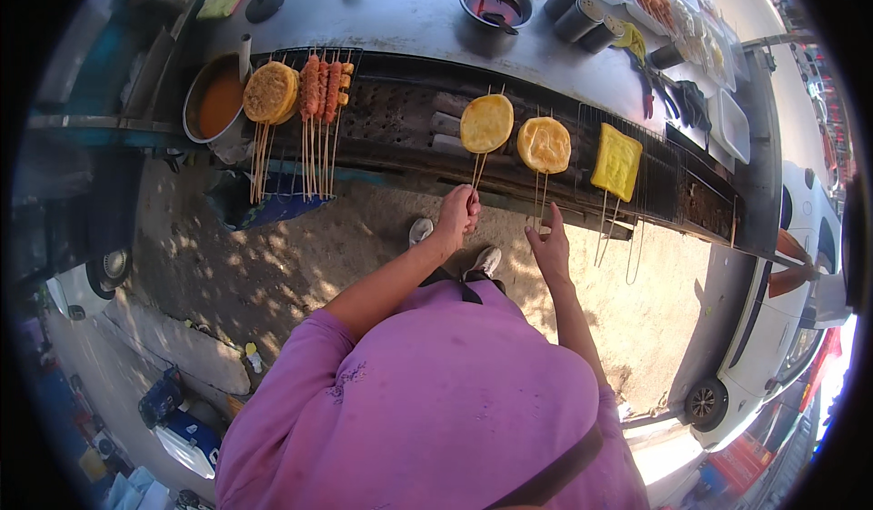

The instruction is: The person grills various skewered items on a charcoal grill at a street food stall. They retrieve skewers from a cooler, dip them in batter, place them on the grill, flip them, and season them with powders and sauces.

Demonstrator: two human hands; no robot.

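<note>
My left hand [458, 215] is closed on the lower ends of the skewers under a round golden flatbread [486, 124], which lies over the charcoal grill [392, 111]. To its right, my right hand [550, 241] has thumb and forefinger apart beside the skewers of a second round, puffed flatbread [544, 144]; whether it touches them I cannot tell. Farther right, a square yellow flatbread [616, 162] on skewers rests by a wire rack. At the grill's left end lie skewered browned round breads [270, 92], red sausage skewers [320, 88] and skewers of small golden pieces [345, 84].
A pot of orange-brown sauce [219, 104] stands left of the grill. Behind it on the metal counter are a bowl of dark red liquid [496, 3], metal shakers [578, 20], trays of skewered food [653, 0], black gloves [691, 104] and a white tray [728, 125].
</note>
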